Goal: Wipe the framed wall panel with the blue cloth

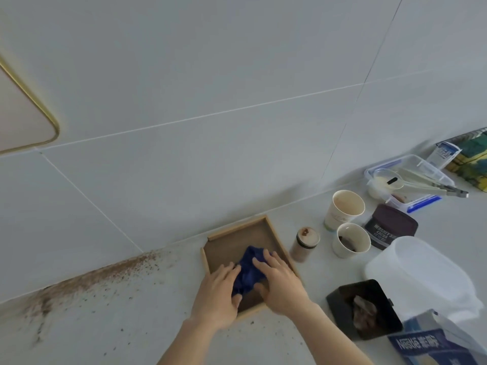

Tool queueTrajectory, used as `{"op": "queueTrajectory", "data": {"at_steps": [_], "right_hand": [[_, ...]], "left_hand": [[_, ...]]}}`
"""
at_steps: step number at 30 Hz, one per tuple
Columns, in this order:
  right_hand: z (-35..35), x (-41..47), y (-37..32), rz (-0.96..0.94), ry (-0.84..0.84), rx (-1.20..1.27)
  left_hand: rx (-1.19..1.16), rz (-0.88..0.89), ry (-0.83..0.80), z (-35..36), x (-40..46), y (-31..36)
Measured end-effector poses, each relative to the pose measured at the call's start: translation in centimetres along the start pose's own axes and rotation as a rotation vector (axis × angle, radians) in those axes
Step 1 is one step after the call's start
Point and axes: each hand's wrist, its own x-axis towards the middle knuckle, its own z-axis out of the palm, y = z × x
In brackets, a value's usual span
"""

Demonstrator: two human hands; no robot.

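Note:
A crumpled blue cloth (pixel 249 272) lies in a shallow wooden tray (pixel 237 242) with a brown floor and light rim, on the pale counter by the wall. My left hand (pixel 220 296) rests on the cloth's left side, fingers curled over it. On the cloth's right side my right hand (pixel 279 283) presses down with fingers spread. Both hands hold the cloth between them. The framed wall panel (pixel 23 119), beige with a thin gold rounded frame, shows at the far left edge of the tiled wall, well above and left of my hands.
Brown powder (pixel 87 280) is spilled along the wall-counter joint on the left. To the right of the tray stand a small jar (pixel 304 245), two paper cups (pixel 344 209), a cocoa tin (pixel 390 226), a clear box with tongs (pixel 411 180), a black tray (pixel 365 309), a white jug (pixel 419 275) and a Nestle carton (pixel 432 343).

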Motion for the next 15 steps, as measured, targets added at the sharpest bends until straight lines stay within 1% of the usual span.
{"op": "queueTrajectory", "data": {"at_steps": [1,3,5,7,9,11,15], "right_hand": [[0.4,-0.2,0.3,-0.009,-0.076,-0.065],[1.4,-0.4,0.9,0.0,-0.172,-0.168],[1.9,-0.6,1.2,0.022,-0.217,-0.227],[2.1,-0.7,1.2,0.033,-0.231,-0.248],[1.7,-0.8,1.0,0.047,-0.259,-0.275],[1.1,-1.0,0.7,0.054,-0.261,-0.279],[-1.4,-2.1,-1.3,0.104,-0.322,-0.243]], "left_hand": [[0.068,-0.002,-0.066,0.5,0.0,-0.3],[0.167,0.002,-0.139,1.4,-0.3,-0.8],[0.24,0.02,-0.171,1.7,-0.9,-1.2],[0.253,0.038,-0.19,1.2,-1.5,-1.5],[0.24,0.057,-0.197,-0.1,-2.1,-1.4],[0.22,0.089,-0.15,-1.5,-2.7,-1.4],[0.206,0.125,-0.067,-5.0,-4.3,-1.3]]}}
